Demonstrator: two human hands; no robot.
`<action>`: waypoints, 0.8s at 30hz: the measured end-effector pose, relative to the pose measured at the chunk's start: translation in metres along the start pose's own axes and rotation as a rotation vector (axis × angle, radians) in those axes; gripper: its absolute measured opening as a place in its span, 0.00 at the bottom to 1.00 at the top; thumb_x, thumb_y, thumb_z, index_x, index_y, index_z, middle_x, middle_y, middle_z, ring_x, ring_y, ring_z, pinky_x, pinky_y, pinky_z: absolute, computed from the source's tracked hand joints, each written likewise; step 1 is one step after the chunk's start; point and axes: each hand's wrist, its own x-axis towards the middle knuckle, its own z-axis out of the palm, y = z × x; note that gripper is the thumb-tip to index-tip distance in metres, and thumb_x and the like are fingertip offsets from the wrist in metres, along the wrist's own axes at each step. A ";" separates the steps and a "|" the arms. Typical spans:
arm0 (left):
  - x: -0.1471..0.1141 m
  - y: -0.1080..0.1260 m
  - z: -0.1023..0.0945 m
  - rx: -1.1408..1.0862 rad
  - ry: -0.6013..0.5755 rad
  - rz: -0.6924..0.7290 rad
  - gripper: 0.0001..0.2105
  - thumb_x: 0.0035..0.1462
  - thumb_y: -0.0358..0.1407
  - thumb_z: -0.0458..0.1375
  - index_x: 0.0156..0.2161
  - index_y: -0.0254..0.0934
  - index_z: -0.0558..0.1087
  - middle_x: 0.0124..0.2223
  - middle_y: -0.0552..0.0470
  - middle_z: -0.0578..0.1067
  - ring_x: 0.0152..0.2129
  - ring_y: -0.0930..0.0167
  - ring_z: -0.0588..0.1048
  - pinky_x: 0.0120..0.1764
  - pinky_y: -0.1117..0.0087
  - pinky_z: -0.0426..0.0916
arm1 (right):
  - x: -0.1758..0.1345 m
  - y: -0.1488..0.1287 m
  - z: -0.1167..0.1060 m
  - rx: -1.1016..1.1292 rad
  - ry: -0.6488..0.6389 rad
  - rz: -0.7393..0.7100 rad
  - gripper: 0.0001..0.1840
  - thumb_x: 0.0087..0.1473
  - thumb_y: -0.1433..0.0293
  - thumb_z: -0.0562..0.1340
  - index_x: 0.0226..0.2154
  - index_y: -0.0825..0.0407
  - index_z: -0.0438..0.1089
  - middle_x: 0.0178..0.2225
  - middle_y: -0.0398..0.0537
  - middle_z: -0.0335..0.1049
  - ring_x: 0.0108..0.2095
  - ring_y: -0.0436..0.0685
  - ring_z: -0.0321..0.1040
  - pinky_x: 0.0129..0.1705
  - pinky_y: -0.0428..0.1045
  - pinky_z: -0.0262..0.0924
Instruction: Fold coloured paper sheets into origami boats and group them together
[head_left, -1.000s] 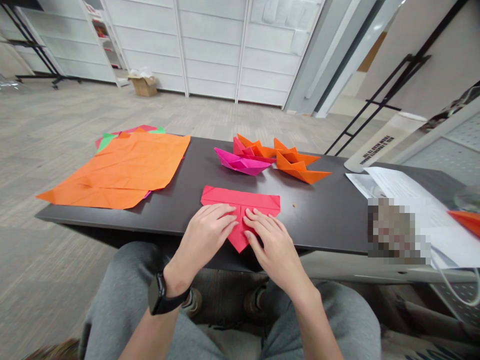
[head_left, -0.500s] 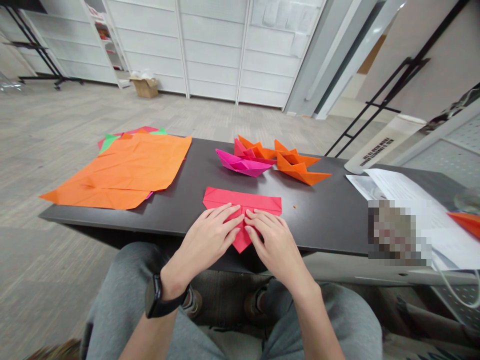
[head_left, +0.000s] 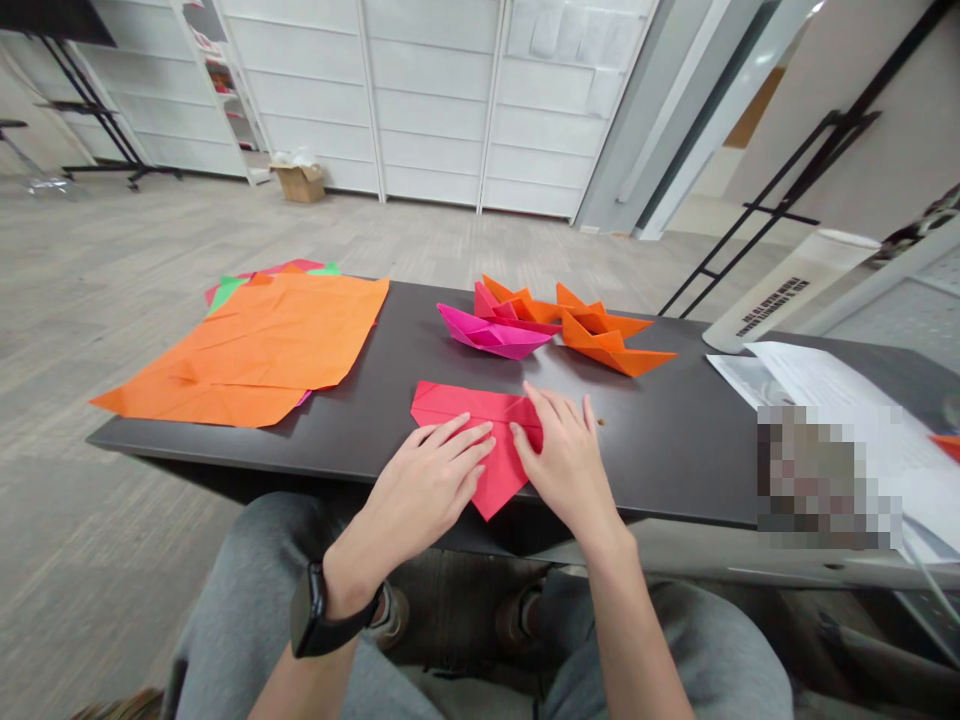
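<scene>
A red sheet of folded paper (head_left: 501, 480) lies at the table's near edge, its point toward me and a creased band across its far side. My left hand (head_left: 435, 468) rests flat on its left part, fingers stretched out over the band. On the right, my right hand (head_left: 566, 455) has the band's right end between thumb and fingers, covering that corner. Beyond the hands stand folded paper boats: a magenta boat (head_left: 495, 335), a red one (head_left: 495, 305) behind it, and several orange boats (head_left: 615, 345).
Orange paper sheets (head_left: 255, 350) lie piled on the left, with green, red and magenta edges showing beneath. To the right are a white cylinder with black lettering (head_left: 787, 295), printed papers (head_left: 832, 385) and a blurred-out patch. The dark table's (head_left: 360, 420) front edge is close to my knees.
My right hand has shifted from the paper's middle to the right end of its band and curled there. My left hand stays flat on the paper. The view has shifted slightly.
</scene>
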 end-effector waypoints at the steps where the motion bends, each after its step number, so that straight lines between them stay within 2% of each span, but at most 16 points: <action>1: 0.000 0.000 0.000 -0.001 -0.003 -0.003 0.18 0.71 0.34 0.47 0.60 0.40 0.70 0.64 0.51 0.71 0.62 0.63 0.66 0.58 0.59 0.61 | 0.000 -0.001 -0.001 -0.005 0.016 -0.004 0.25 0.61 0.70 0.57 0.60 0.52 0.63 0.53 0.56 0.71 0.55 0.66 0.67 0.65 0.74 0.45; 5: 0.000 0.000 -0.001 -0.002 -0.019 -0.005 0.17 0.71 0.34 0.47 0.60 0.39 0.70 0.64 0.52 0.71 0.62 0.62 0.66 0.58 0.58 0.61 | 0.000 -0.003 -0.005 -0.009 0.091 -0.013 0.20 0.59 0.71 0.59 0.55 0.50 0.69 0.46 0.54 0.71 0.48 0.64 0.68 0.64 0.71 0.48; 8: 0.000 0.000 -0.001 -0.003 -0.027 -0.003 0.17 0.70 0.34 0.47 0.60 0.39 0.70 0.64 0.52 0.71 0.62 0.62 0.66 0.58 0.57 0.61 | -0.001 -0.006 -0.007 0.015 0.126 -0.010 0.12 0.58 0.74 0.60 0.44 0.48 0.73 0.41 0.50 0.71 0.44 0.62 0.68 0.65 0.67 0.50; 12: 0.000 0.001 0.000 -0.004 -0.019 -0.006 0.17 0.71 0.34 0.47 0.59 0.39 0.70 0.63 0.51 0.72 0.62 0.62 0.66 0.58 0.57 0.61 | -0.003 -0.009 -0.010 0.056 0.144 -0.031 0.09 0.58 0.77 0.59 0.34 0.47 0.72 0.36 0.46 0.73 0.40 0.60 0.69 0.64 0.64 0.50; 15: 0.000 0.001 0.000 0.003 -0.004 -0.013 0.17 0.70 0.34 0.48 0.58 0.39 0.71 0.61 0.48 0.73 0.58 0.62 0.68 0.56 0.56 0.63 | -0.005 -0.011 -0.013 0.098 0.126 -0.075 0.10 0.58 0.78 0.58 0.34 0.47 0.71 0.35 0.44 0.75 0.40 0.58 0.71 0.63 0.63 0.50; 19: 0.000 0.001 -0.002 0.043 0.033 -0.030 0.16 0.69 0.36 0.50 0.57 0.41 0.73 0.55 0.46 0.74 0.50 0.61 0.70 0.50 0.57 0.68 | -0.007 -0.009 -0.015 0.146 0.057 -0.149 0.13 0.60 0.77 0.57 0.39 0.47 0.75 0.37 0.46 0.76 0.41 0.58 0.71 0.56 0.59 0.58; 24: -0.001 0.000 -0.002 0.052 0.019 -0.024 0.15 0.69 0.35 0.51 0.56 0.41 0.73 0.53 0.46 0.73 0.48 0.60 0.68 0.49 0.57 0.69 | -0.008 -0.010 -0.018 0.168 0.004 -0.159 0.12 0.58 0.78 0.58 0.36 0.49 0.75 0.38 0.47 0.76 0.41 0.58 0.71 0.53 0.58 0.59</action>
